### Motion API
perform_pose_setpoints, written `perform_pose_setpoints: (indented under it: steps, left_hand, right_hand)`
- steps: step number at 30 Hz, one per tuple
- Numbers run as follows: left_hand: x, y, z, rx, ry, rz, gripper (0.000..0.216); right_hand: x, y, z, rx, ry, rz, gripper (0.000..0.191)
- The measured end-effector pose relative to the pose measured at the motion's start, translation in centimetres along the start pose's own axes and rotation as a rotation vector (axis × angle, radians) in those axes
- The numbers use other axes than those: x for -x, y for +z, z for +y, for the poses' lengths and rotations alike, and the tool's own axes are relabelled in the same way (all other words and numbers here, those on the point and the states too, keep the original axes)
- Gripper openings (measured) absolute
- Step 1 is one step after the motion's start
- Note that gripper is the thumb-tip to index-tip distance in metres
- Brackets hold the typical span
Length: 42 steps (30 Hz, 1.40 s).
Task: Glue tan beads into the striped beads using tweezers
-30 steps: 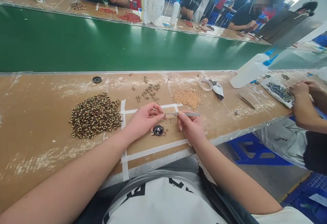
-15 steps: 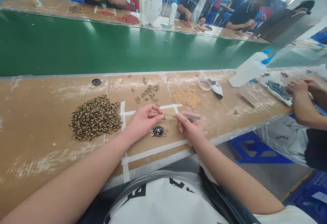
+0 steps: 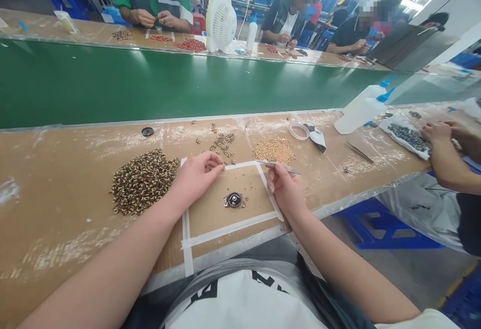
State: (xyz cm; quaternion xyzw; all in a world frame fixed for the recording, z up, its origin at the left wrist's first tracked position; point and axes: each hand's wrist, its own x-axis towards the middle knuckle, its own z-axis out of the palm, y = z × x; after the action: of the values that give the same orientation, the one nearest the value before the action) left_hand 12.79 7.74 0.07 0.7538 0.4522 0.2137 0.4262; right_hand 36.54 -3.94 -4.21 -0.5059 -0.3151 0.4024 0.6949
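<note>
My left hand (image 3: 197, 176) is pinched shut, its fingertips at the far edge of a white taped square (image 3: 229, 229) on the brown bench; what it pinches is too small to make out. My right hand (image 3: 287, 186) grips metal tweezers (image 3: 280, 167), their tips pointing left toward a heap of tan beads (image 3: 273, 150). A small black round dish (image 3: 234, 200) lies inside the taped square between my hands. A big pile of brown-and-yellow coiled parts (image 3: 143, 181) lies left of my left hand. A few loose parts (image 3: 221, 141) are scattered beyond it.
A green conveyor belt (image 3: 169, 83) runs behind the bench. A tape roll (image 3: 299, 131), a white bottle (image 3: 361, 108) and spare tweezers (image 3: 358, 151) lie to the right. A co-worker's hands (image 3: 441, 136) work at the right; other people sit across the belt by a white fan (image 3: 221, 18).
Both hands have parted: my left hand moved away from the tweezer tips toward the scattered parts, and my right hand drew the tweezers right toward the tan beads. The camera tilted upward.
</note>
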Motion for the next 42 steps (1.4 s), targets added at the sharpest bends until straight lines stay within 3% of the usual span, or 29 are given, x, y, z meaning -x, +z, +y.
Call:
perform_pose_setpoints:
  steps: [4, 8, 11, 15, 21, 31, 42]
  left_hand:
    - [-0.3, -1.6, -0.7, -0.439, 0.027, 0.116, 0.012]
    - [-0.3, -1.5, -1.2, -0.514, 0.111, 0.172, 0.015]
    - [0.2, -0.8, -0.9, -0.435, 0.17, 0.226, 0.019]
    - [0.8, 0.0, 0.1, -0.208, 0.203, 0.177, 0.015]
    - [0.9, 0.9, 0.0, -0.075, 0.228, 0.123, 0.014]
    - [0.4, 1.6, -0.2, 0.208, 0.056, -0.022, 0.022]
    - [0.2, 1.6, -0.7, 0.184, 0.078, -0.002, 0.023]
  right_hand:
    - [-1.7, -0.8, -1.1, 0.352, -0.05, 0.018, 0.049]
    - [-3.7, -1.4, -1.3, 0.614, -0.102, 0.008, 0.047]
    - [-4.6, -1.5, -0.5, 0.673, -0.156, -0.045, 0.046]
    - [-5.1, -1.5, 0.5, 0.692, -0.24, -0.062, 0.041]
    - [-5.5, -1.4, 0.6, 0.675, -0.173, -0.05, 0.042]
    - [-5.4, -1.3, 1.0, 0.619, -0.202, -0.064, 0.041]
    - [-7.7, 0.6, 1.3, 0.658, -0.157, -0.063, 0.037]
